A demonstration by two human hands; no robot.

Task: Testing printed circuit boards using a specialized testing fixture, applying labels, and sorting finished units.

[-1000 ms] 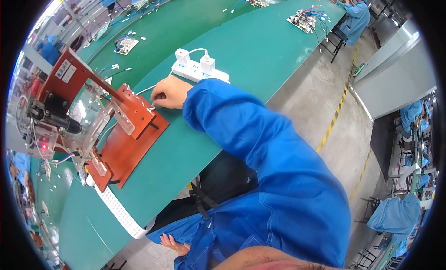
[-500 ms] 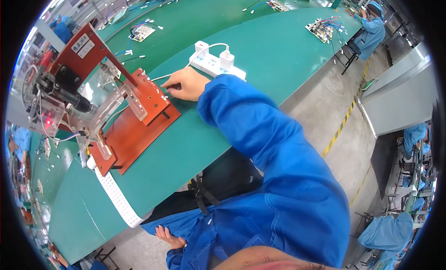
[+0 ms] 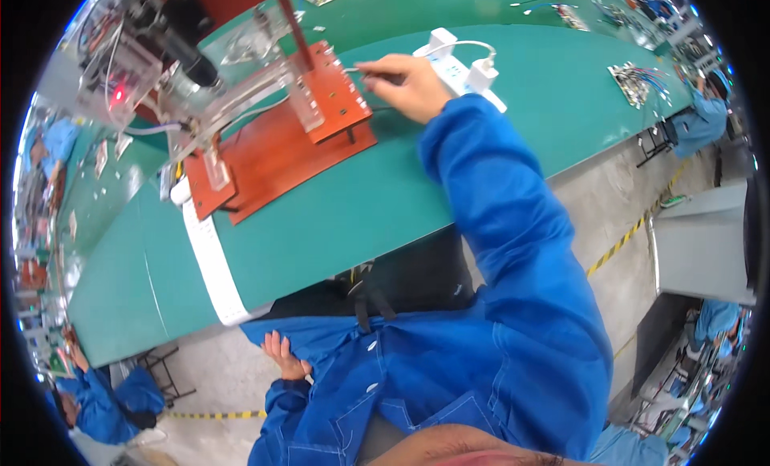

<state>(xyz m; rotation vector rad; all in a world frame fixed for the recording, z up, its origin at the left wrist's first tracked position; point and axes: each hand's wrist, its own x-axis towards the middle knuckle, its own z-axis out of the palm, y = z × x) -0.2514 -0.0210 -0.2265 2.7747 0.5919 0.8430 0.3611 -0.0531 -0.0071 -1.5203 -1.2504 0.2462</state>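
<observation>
My right hand (image 3: 407, 85) reaches over the green table, thumb and index finger pinched together beside the red-brown fixture (image 3: 341, 105). At the fingertips is a thin white cable (image 3: 350, 70), close to the fixture's edge; the exact grip is partly hidden. The cable appears to belong to a white charger (image 3: 482, 74) plugged into a white power strip (image 3: 449, 69) just beyond the hand. Down by my body, my left hand (image 3: 285, 355) rests against the hem of my blue jacket (image 3: 321, 338), its fingers extended.
The fixture carries clear plastic parts, a black cylinder (image 3: 191, 58) and a lit red light (image 3: 119, 93). A long white strip (image 3: 212, 265) lies near the table edge. Wired circuit boards (image 3: 638, 85) sit farther right. Co-workers (image 3: 698, 121) sit around the tables.
My view has shifted, so the fixture and power strip appear higher and farther right. The right hand stays pinched beside the fixture; the left stays at the jacket.
</observation>
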